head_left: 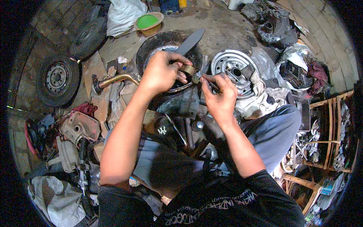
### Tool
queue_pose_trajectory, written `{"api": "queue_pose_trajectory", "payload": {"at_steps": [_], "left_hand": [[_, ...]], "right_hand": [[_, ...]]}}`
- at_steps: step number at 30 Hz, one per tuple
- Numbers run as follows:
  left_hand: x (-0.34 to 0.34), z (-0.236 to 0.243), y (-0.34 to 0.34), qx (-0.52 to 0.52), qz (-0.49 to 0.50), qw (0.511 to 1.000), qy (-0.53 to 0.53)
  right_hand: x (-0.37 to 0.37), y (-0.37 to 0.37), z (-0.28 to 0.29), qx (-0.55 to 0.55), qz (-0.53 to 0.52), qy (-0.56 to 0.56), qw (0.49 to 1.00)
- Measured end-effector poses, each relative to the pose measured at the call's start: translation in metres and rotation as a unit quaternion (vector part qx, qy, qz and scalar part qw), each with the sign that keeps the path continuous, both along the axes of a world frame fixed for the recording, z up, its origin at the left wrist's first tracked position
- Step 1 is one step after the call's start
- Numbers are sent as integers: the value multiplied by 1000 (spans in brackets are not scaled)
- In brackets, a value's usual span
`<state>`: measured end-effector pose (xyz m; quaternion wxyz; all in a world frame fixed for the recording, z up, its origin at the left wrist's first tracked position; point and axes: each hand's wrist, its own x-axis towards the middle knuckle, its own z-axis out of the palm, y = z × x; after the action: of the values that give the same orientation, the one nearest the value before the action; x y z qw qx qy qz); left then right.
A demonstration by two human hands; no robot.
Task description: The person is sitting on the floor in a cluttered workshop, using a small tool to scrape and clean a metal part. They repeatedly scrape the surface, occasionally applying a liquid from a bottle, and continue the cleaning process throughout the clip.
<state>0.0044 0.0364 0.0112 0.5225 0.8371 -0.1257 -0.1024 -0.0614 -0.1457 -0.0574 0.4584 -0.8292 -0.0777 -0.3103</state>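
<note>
My left hand (162,72) is closed around a brownish ring (188,69), perhaps metal or a roll of tape. A flat grey blade (192,41) juts up and to the right from behind its fingers; whether that hand also grips it, I cannot tell. Close by on the right, my right hand (221,92) pinches a small crumpled, shiny piece (197,76) at the ring's edge. Under both hands lies a round black basin (145,47) with shiny contents, partly hidden by my left hand.
A silver wheel rim (223,60) stands right of the basin beside a whitish cloth (261,104). Left are a bent brass-coloured pipe (117,78) and a tyre (56,81). A bowl with green inside (148,22) sits beyond. A wooden rack (329,132) holds tools at right.
</note>
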Motion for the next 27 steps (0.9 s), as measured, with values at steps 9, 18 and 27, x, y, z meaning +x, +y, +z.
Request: {"api": "queue_pose_trajectory", "payload": {"at_steps": [9,18,27], "left_hand": [[-6,6,8,101,-90,974,-182],[1,-4,14,130,-138,945,-265],[1,-4,14,136,-131,951,-244]], "right_hand": [[-1,-1,1,-42,20,-13,999],[11,-2,-2,-57,22,-12,998],[5,2,-4,-54,57,28,997]]}}
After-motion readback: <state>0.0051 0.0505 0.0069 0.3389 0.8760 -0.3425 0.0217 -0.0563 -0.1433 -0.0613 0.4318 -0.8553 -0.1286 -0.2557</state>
